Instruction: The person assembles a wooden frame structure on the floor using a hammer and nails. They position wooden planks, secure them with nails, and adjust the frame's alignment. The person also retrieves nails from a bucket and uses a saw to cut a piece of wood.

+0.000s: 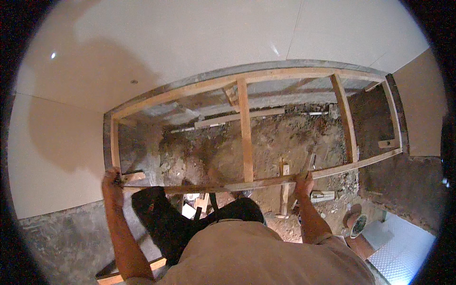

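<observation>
A long frame of pale wooden battens [245, 128] spans the space between the walls, with crosspieces joining its front and back rails. My left hand [112, 178] is closed round its front left corner, beside a short wooden block [133, 177] fixed inside. Farther right, my right hand [304, 186] grips the front rail, fingers curled over it. Just beyond that hand shows a slim pale piece [311, 161]; I cannot tell whether it is held or lies below. My dark-trousered knee [154, 204] is close under the rail near the left end.
Tiled wall [213, 33] rises behind the frame, above a rough cement strip. Below lies a dirt floor [294, 133] with rubble and loose wood strips [242, 117]. A bucket [358, 225] and a silvery patterned sheet [403, 251] are at the lower right. Another wooden piece [128, 271] is at the lower left.
</observation>
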`<state>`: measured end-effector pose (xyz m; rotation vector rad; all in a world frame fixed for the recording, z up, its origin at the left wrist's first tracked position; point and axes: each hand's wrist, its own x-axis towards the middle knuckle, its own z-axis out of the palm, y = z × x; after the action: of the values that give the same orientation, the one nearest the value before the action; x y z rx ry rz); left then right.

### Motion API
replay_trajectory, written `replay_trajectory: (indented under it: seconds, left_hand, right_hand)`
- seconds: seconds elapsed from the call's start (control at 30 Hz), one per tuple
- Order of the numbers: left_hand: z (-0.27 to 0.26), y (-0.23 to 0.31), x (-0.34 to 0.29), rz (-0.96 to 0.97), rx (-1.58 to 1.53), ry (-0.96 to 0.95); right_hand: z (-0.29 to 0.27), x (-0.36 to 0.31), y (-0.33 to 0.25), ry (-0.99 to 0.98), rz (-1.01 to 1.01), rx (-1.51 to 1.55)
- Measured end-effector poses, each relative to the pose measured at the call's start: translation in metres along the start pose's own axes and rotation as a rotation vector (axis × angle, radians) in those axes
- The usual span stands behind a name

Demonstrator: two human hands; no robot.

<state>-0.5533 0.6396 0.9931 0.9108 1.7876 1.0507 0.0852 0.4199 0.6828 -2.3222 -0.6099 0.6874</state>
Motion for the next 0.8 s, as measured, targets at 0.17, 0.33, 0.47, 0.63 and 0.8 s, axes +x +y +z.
replay_trajectory:
  seconds: [0.17, 0.33, 0.47, 0.63, 0.8]
  left_hand:
    - [-0.043, 0.087, 0.018, 0.299, 0.193, 0.202]
    - [-0.035, 0.105, 0.014, 0.257, 0.248, 0.312]
    - [0.016, 0.072, 0.066, 0.157, 0.148, 0.127]
    - [0.208, 0.065, 0.054, 0.315, 0.727, -0.290]
    - [0.384, 0.020, 0.112, 0.180, 0.780, -0.705]
  right_hand:
    - [0.002, 0.002, 0.017, 0.051, 0.013, 0.313]
    - [-0.018, -0.016, -0.035, 0.016, 0.186, 0.382]
    - [0.002, 0.000, 0.002, 0.135, 0.166, 0.388]
    - [-0.004, -0.008, -0.011, 0.265, 0.183, 0.128]
    - [0.012, -0.002, -0.012, 0.266, 0.214, 0.083]
